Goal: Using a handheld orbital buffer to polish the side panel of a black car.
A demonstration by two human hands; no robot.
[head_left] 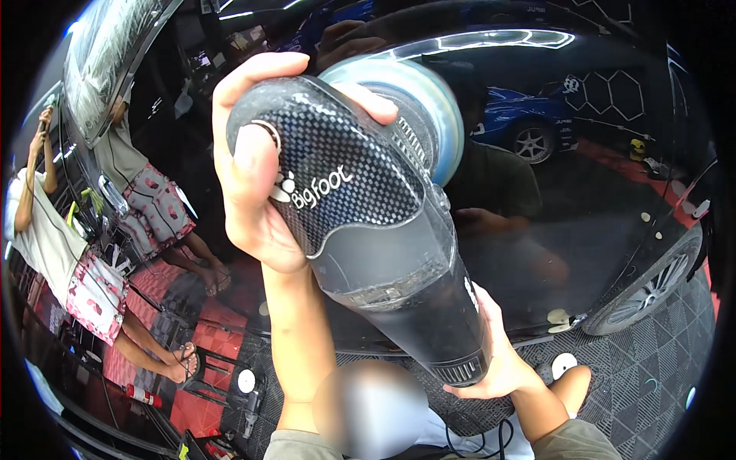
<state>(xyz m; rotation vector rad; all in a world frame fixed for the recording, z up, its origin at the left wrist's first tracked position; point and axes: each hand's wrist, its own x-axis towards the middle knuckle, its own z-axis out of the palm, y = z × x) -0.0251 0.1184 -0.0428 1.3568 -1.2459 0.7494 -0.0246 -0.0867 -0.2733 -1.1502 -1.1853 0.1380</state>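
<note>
A black car polisher [391, 261] with a checked, carbon-look head lies slantwise across the middle of the view. My left hand [249, 172] wraps round its head, with the thumb on top near a round ring and the fingers over the far side. Lower down, my right hand [494, 356] grips the rear end of the body from the right; part of its fingers is hidden beneath. The pale blue round pad [452, 107] faces a glossy black car panel [529, 284]; whether it touches, I cannot tell. The panel mirrors lights and a blue car.
At the left a person [50, 245] in patterned shorts stands by the car, mirrored in its side. A car wheel [652, 291] is at the right. On the tiled floor [629, 383] lie a white disc [564, 365] and another tool [249, 414]. A black cord [479, 445] hangs near me.
</note>
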